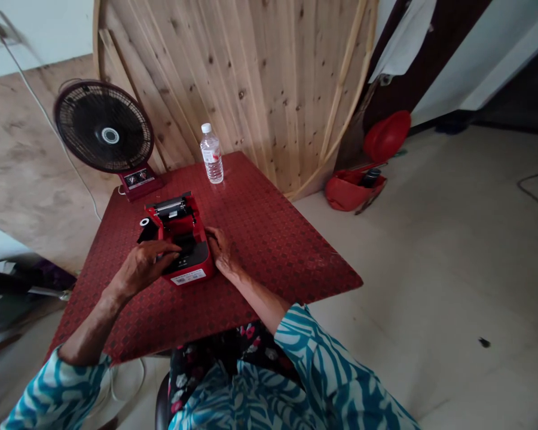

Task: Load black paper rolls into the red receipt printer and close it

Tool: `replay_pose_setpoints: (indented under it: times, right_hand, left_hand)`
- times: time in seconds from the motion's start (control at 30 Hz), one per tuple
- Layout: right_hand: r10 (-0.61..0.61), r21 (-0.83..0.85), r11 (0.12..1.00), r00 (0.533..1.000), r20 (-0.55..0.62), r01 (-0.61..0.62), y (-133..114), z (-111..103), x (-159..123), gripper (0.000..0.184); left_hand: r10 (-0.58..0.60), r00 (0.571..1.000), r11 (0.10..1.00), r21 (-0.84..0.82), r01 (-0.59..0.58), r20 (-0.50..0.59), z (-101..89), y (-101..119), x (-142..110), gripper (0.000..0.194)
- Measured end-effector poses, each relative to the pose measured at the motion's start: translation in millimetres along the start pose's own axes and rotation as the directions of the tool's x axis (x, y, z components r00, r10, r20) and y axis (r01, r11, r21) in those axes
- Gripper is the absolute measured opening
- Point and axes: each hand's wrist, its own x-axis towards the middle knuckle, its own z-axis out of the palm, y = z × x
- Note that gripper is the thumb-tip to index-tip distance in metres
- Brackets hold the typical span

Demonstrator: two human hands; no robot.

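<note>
Item one: a red device (199, 257), box-shaped, set on the near left part of a red patterned table (269, 233). Its lid (173, 206) stands raised at the far end and the inner bay lies exposed; a printed sticker (188, 276) marks the near face. We judge the case to be hard, fairly light plastic, stiff and rather smooth, so apt to slide if pushed from one side. The raised lid and its fittings look the most fragile part; we would take hold low on both side walls and leave the lid alone.

Item two: the left hand (146, 263), reaching in from the near left, back upward, wrist slightly arched. Its thumb and fingers are bent over the device's black top at the bay's near edge; whether they pinch anything, we cannot tell.

Item three: the right hand (223, 249), set against the device's right wall, forearm slanting in over the table. Its fingers are loosely bent and partly hidden; we cannot tell how firmly they bear on the wall.

Item four: a black roll (147, 232) with a pale core, just beside the device's left wall.

Further out, we list a clear bottle (212, 156), upright with a white cap, and a dark red fan (105, 128) at the far left corner.
</note>
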Motion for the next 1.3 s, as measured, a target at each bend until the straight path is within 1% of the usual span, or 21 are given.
replay_pose_setpoints:
  times: [0.1,0.17,0.23,0.3,0.43,0.57,0.63,0.7,0.77,0.83,0.93,1.0,1.1,1.17,1.23,1.3]
  right_hand:
    - [-0.012,-0.009,1.0,1.0,-0.002,0.012,-0.8,-0.4,-0.2,0.032]
    - [-0.002,-0.009,1.0,1.0,-0.006,0.002,-1.9,-0.6,0.2,0.032]
    - [0.014,-0.006,1.0,1.0,-0.007,-0.014,-2.5,-0.5,1.2,0.032]
    - [0.032,0.001,0.999,0.999,-0.014,-0.032,-2.0,0.1,2.0,0.031]
    - [0.077,0.034,0.997,0.997,-0.019,-0.076,1.5,1.9,0.9,0.03]
    - [0.178,0.083,0.981,0.982,-0.063,-0.173,4.3,1.3,5.7,0.033]
    - [0.215,0.086,0.974,0.973,-0.088,-0.207,2.6,0.6,18.1,0.035]
    - [0.215,0.08,0.975,0.973,-0.08,-0.208,-2.7,1.5,37.9,0.038]
    - [0.188,0.069,0.98,0.981,-0.045,-0.184,-11.0,4.8,61.1,0.042]
    - [0.126,0.06,0.99,0.992,0.008,-0.126,-20.5,8.8,81.2,0.045]
    - [0.096,0.058,0.993,0.993,0.066,-0.1,-31.8,9.9,94.8,0.045]
    - [0.095,0.037,0.995,0.994,0.056,-0.097,-35.5,6.2,90.4,0.044]
    - [0.05,0.013,0.999,0.999,0.006,-0.05,-35.6,0.1,69.0,0.041]
    - [0.083,0.044,0.996,0.996,-0.023,-0.082,-33.7,-0.6,51.9,0.034]
    - [0.122,0.111,0.987,0.99,-0.069,-0.114,-31.6,1.6,38.3,0.027]
    - [0.184,0.208,0.964,0.981,-0.06,-0.168,-29.9,4.8,30.8,0.03]
  left_hand:
    - [0.103,0.989,0.992,0.08,-0.094,-0.108,6.8,2.5,-2.7,0.034]
    - [0.207,0.964,0.972,0.15,-0.182,-0.169,9.0,8.2,-9.5,0.031]
    - [0.296,0.935,0.944,0.211,-0.255,-0.196,11.8,15.3,-19.5,0.027]
    - [0.338,0.92,0.925,0.251,-0.286,-0.198,16.3,21.6,-29.6,0.024]
    - [0.327,0.918,0.925,0.272,-0.264,-0.224,27.4,26.2,-41.9,0.023]
    - [0.314,0.909,0.933,0.266,-0.243,-0.272,36.1,26.2,-46.6,0.021]
    - [0.307,0.903,0.936,0.266,-0.23,-0.301,39.8,26.9,-48.5,0.019]
    - [0.295,0.897,0.94,0.269,-0.211,-0.329,43.6,27.8,-50.4,0.018]
    - [0.288,0.892,0.941,0.274,-0.197,-0.347,47.4,28.1,-51.9,0.017]
    - [0.287,0.891,0.941,0.277,-0.194,-0.351,50.7,27.6,-53.0,0.018]
    - [0.289,0.886,0.943,0.269,-0.198,-0.361,53.7,26.4,-54.0,0.017]
    - [0.285,0.887,0.946,0.256,-0.199,-0.364,54.3,25.7,-54.6,0.016]
    - [0.266,0.897,0.953,0.234,-0.191,-0.353,53.9,25.3,-55.0,0.018]
    - [0.254,0.899,0.958,0.219,-0.184,-0.357,53.9,25.6,-55.2,0.018]
    - [0.255,0.894,0.959,0.214,-0.185,-0.369,54.7,26.5,-55.7,0.017]
    - [0.26,0.894,0.958,0.214,-0.191,-0.365,55.3,27.4,-57.1,0.017]
